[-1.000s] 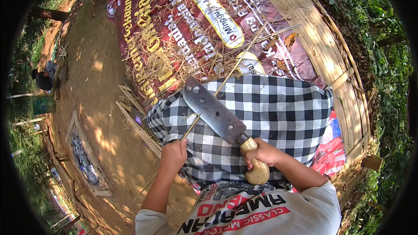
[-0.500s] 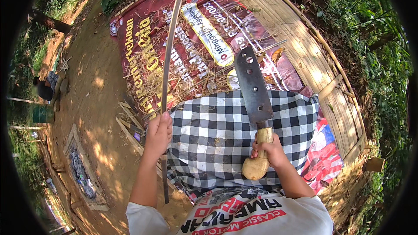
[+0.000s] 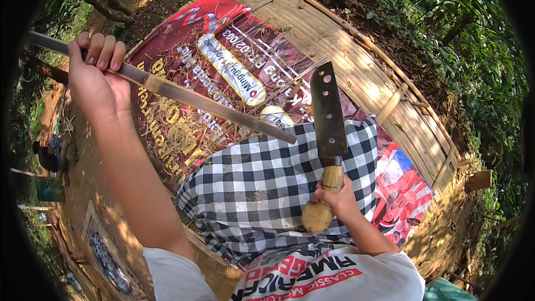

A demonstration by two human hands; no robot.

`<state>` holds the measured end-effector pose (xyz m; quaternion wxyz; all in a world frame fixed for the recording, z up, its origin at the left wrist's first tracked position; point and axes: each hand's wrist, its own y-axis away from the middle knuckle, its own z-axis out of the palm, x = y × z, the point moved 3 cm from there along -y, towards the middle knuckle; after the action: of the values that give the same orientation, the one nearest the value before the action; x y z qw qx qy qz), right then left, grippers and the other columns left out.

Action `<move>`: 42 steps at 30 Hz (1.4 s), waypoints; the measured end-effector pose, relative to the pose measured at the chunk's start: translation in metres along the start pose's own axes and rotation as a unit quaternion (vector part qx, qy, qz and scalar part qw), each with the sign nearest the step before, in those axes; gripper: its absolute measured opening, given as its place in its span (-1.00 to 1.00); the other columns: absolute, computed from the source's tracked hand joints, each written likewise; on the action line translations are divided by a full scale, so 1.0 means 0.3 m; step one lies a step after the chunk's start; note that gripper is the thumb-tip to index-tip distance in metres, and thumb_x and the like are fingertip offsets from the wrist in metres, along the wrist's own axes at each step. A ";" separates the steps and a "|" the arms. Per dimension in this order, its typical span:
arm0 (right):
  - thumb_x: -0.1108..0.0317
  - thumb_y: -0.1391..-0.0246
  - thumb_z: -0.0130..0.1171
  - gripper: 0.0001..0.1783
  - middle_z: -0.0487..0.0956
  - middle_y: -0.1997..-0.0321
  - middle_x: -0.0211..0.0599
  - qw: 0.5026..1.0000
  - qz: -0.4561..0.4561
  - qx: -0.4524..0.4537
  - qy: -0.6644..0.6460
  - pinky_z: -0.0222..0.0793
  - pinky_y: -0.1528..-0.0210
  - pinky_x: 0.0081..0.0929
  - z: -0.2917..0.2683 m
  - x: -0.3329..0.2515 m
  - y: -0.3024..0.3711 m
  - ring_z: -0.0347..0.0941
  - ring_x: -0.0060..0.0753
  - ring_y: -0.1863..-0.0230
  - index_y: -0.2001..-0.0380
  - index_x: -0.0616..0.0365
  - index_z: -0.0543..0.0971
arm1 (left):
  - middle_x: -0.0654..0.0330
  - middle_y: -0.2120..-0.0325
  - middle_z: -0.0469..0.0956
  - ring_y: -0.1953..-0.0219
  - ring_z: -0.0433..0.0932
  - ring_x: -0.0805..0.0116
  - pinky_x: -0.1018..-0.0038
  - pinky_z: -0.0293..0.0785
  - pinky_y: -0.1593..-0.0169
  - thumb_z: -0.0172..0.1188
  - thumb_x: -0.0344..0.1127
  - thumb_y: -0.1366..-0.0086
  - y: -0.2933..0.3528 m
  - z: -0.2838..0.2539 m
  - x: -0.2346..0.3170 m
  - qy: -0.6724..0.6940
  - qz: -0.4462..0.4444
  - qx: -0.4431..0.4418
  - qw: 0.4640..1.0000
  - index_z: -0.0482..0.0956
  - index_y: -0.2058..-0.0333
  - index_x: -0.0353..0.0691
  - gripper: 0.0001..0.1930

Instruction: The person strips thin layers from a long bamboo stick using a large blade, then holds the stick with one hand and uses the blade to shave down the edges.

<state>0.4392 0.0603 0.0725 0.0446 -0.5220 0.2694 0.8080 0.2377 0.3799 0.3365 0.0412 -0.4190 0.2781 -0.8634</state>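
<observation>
My left hand is raised at the far left, its fingers closed round a long, thin bamboo strip. The strip slants down to the right, and its lower end hangs over my lap. In my right hand is a cleaver, held upright by its pale wooden handle with the round knob at the bottom. The dark blade has a row of holes and points away from me. Under both tools a black-and-white checked cloth covers my legs.
A red printed banner strewn with curly shavings lies on a bamboo slat platform. Dense green plants border the right side. Ash fills a framed pit at lower left; a person sits beyond it.
My left hand has moved up and left with the bamboo strip, which has swung from near vertical to a slant across the banner. The right hand still holds the cleaver.
</observation>
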 end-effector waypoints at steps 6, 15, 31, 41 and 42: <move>0.57 0.07 0.27 -0.66 0.53 0.37 -0.32 0.994 -0.071 0.025 0.074 0.50 0.30 -0.46 0.013 -0.040 -0.046 0.53 -0.50 0.39 0.22 0.25 0.38 | 0.24 0.52 0.26 0.29 0.36 0.25 0.14 0.36 -0.08 -0.26 -0.21 -0.51 0.251 -0.162 -0.254 0.122 -0.057 0.158 0.978 0.30 0.33 -0.15 -0.75; 0.62 0.11 0.20 -0.34 0.40 -0.14 -0.10 0.991 -0.137 0.003 0.002 0.54 0.17 -0.46 0.067 -0.092 -0.140 0.59 -0.43 0.25 -0.13 0.40 0.26 | -0.04 0.04 0.49 -0.12 0.44 0.14 0.12 0.38 -0.22 -0.26 -0.05 -0.52 0.719 -0.067 -0.568 0.117 -0.240 0.249 0.931 0.38 0.11 -0.20 -0.65; 0.51 0.23 0.22 -0.35 0.36 -0.23 -0.01 0.978 -0.187 0.003 -0.094 0.27 -0.31 -0.09 0.022 -0.117 -0.232 0.34 -0.06 -0.26 -0.04 0.35 0.33 | 0.12 -0.19 0.30 -0.22 0.27 0.30 0.24 0.18 -0.27 -0.11 -0.07 -0.47 1.035 0.033 -0.632 0.010 -0.514 0.084 0.853 0.26 -0.23 -0.24 -0.51; 0.49 0.27 0.16 -0.37 0.51 -0.04 -0.06 0.982 -0.187 0.013 0.014 0.34 -0.22 -0.24 -0.003 -0.212 -0.274 0.44 -0.18 -0.14 -0.02 0.40 0.39 | -0.08 -0.17 0.26 -0.19 0.26 -0.14 0.10 0.22 -0.22 0.30 -0.36 -0.12 0.953 -0.183 -0.152 -0.715 -0.176 -0.171 0.655 0.32 -0.17 -0.22 -0.38; 0.49 0.28 0.16 -0.40 0.53 0.00 -0.07 0.982 -0.186 0.012 0.002 0.35 -0.21 -0.29 0.012 -0.228 -0.277 0.46 -0.22 -0.10 0.02 0.40 0.41 | -0.07 -0.17 0.27 -0.20 0.24 -0.12 0.11 0.22 -0.22 0.32 -0.35 -0.09 0.950 -0.261 -0.146 -0.739 -0.202 -0.182 0.616 0.36 -0.14 -0.21 -0.40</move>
<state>0.4965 0.1471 0.1007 0.2000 -0.5637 0.1777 0.7814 0.1615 0.1882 0.1205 -0.0200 -0.9602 0.2133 -0.1794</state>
